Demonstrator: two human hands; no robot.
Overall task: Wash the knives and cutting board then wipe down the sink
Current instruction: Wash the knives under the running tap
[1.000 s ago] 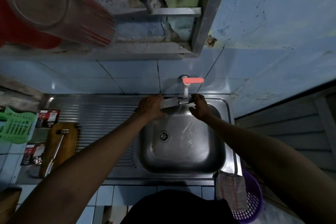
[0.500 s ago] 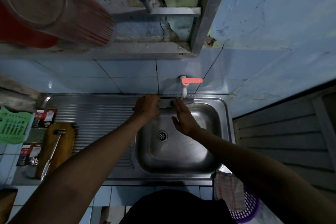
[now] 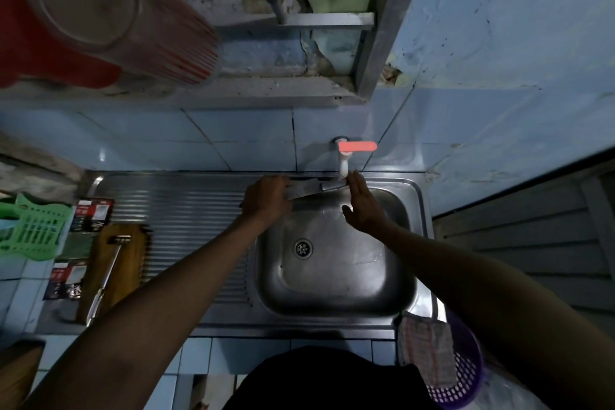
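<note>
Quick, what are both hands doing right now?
Left hand: grips the knife under the tap.
Right hand: open, fingers straight, by the blade tip.

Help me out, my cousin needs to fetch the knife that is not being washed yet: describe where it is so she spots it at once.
Start at the steel sink and go left across its ribbed draining board to the wooden cutting board at the counter's edge. The knife lies lengthwise on that board, untouched. Unlike the knife under the tap, gripped by the left hand, no hand is near it.
</note>
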